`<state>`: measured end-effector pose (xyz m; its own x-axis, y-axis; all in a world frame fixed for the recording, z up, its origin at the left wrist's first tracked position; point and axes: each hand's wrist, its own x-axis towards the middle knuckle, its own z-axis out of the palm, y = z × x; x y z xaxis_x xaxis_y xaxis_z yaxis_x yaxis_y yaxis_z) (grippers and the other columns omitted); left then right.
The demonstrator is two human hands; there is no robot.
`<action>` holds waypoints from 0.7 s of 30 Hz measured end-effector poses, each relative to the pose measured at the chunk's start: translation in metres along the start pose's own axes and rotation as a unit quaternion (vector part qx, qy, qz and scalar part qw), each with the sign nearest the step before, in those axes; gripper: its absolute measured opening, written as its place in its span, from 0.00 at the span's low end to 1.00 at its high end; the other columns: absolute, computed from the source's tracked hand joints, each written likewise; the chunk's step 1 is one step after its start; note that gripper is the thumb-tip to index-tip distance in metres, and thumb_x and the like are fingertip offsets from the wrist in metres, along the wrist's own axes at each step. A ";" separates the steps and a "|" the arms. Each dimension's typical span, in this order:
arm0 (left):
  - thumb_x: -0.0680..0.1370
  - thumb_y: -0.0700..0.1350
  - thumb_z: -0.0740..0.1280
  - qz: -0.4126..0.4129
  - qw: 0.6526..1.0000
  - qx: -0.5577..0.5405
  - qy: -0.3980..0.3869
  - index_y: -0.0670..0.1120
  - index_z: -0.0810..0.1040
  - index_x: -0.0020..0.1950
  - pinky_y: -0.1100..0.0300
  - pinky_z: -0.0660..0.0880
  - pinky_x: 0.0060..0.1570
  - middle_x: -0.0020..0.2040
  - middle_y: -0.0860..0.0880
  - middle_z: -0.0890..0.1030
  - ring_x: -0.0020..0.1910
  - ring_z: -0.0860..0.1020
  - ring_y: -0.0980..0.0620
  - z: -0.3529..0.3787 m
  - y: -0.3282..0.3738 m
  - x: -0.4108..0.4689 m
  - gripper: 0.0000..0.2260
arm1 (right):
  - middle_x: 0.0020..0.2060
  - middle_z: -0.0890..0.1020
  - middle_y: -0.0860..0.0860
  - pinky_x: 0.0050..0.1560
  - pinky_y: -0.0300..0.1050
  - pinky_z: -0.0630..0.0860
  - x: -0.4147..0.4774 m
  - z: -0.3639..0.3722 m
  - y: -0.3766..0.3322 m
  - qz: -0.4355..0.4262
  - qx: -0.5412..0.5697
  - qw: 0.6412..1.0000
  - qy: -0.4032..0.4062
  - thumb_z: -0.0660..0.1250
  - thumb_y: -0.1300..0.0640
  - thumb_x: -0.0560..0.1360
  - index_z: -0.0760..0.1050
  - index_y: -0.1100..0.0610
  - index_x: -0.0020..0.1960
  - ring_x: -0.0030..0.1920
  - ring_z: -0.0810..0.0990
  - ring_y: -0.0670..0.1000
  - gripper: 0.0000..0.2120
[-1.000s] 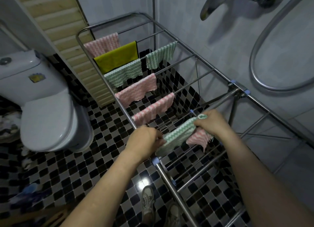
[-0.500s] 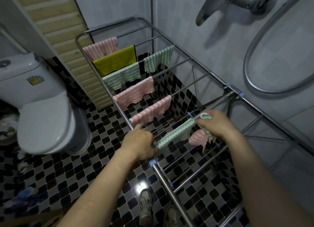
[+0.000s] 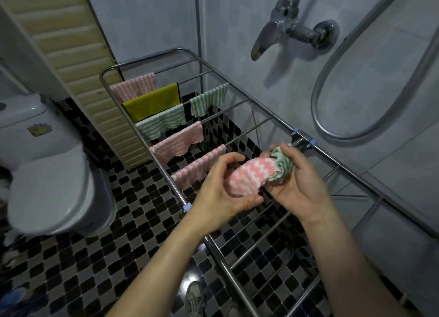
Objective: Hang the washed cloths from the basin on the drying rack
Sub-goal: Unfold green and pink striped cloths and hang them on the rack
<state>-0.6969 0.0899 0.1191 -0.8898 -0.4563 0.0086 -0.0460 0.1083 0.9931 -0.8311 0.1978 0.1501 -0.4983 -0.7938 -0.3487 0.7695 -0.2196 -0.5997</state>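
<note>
Above the steel drying rack I hold two cloths. My left hand grips one end of a pink-and-white wavy cloth between thumb and curled fingers. My right hand holds the other end together with a bunched green-and-white cloth. Several cloths hang on the far rails: pink, yellow, green, a second green, and two more pink ones. No basin is in view.
A white toilet stands left of the rack. On the right wall hang a shower mixer and a looped hose. A slatted panel leans behind the rack. My shoe is on the checkered tile floor.
Both hands have lifted off the rail and come closer together. The green cloth, stretched between them before, is now bunched in my right hand, and the pink cloth spans the hands.
</note>
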 end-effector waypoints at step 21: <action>0.81 0.42 0.62 0.042 0.984 -0.002 0.171 0.46 0.72 0.46 0.62 0.64 0.28 0.32 0.50 0.69 0.28 0.65 0.55 -0.021 0.053 -0.002 0.04 | 0.38 0.84 0.52 0.34 0.44 0.78 -0.022 -0.003 0.005 -0.055 -0.370 0.926 0.053 0.67 0.57 0.76 0.80 0.56 0.47 0.36 0.81 0.49 0.05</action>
<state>-0.6878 0.0778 0.1742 -0.6848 -0.7172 0.1291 0.0229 0.1559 0.9875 -0.8177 0.2157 0.1531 -0.6242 -0.7209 -0.3011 0.2473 0.1832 -0.9514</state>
